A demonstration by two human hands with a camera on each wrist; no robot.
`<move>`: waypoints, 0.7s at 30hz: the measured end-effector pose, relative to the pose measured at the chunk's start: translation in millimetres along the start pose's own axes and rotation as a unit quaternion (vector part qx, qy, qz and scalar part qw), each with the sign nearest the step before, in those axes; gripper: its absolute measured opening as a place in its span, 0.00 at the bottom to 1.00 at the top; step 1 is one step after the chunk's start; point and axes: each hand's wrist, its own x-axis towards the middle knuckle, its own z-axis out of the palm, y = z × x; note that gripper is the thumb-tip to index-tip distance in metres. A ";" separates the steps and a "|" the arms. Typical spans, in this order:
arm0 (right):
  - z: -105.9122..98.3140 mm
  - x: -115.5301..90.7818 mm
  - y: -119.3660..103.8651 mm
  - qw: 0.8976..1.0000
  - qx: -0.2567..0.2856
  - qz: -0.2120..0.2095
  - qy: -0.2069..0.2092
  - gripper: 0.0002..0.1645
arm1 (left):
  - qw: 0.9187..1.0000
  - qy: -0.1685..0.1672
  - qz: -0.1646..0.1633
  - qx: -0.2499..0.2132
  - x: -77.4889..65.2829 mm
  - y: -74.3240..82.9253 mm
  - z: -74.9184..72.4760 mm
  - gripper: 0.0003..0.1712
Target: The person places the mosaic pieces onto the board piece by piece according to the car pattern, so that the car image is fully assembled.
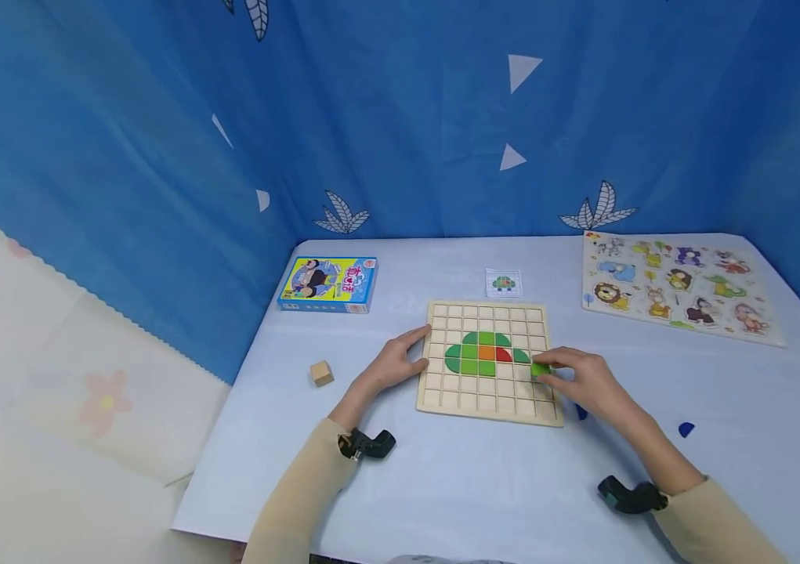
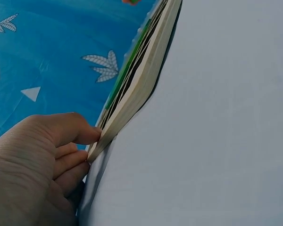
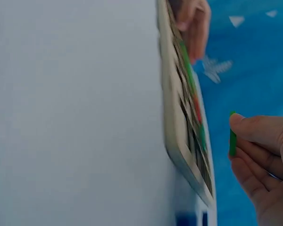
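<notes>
A wooden grid board (image 1: 442, 398) lies on the table, with green, orange and red tiles set in its middle cells. My left hand (image 1: 394, 363) touches the board's left edge; in the left wrist view its thumb and fingers (image 2: 73, 172) rest at the rim. Between thumb and fingers, my right hand (image 1: 586, 380) pinches a bright green square tile (image 1: 540, 369) over the board's right side. The right wrist view shows that green tile (image 3: 233, 136) edge-on, held apart from the board. Beyond the board lies a small pattern card (image 1: 504, 283) with a matching coloured figure.
A boxed game (image 1: 326, 285) sits at the back left, with a wooden cube (image 1: 321, 374) in front of it. An animal puzzle board (image 1: 682, 286) lies at the back right. Two dark blue pieces (image 1: 685, 429) are near the right arm. A blue curtain (image 1: 428, 117) hangs behind the table.
</notes>
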 end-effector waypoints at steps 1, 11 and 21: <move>6.7 5.1 -2.8 1.000 0.005 -0.007 -0.010 0.19 | 1.000 -0.001 0.001 -0.002 -0.1 0.0 0.4 0.38; 44.8 25.5 -10.4 0.999 0.012 -0.030 -0.028 0.20 | 1.000 0.004 0.005 0.000 0.0 -1.9 2.9 0.39; 43.9 26.9 -10.8 0.999 0.007 -0.041 -0.009 0.18 | 1.000 0.001 -0.003 0.002 0.8 0.3 1.8 0.39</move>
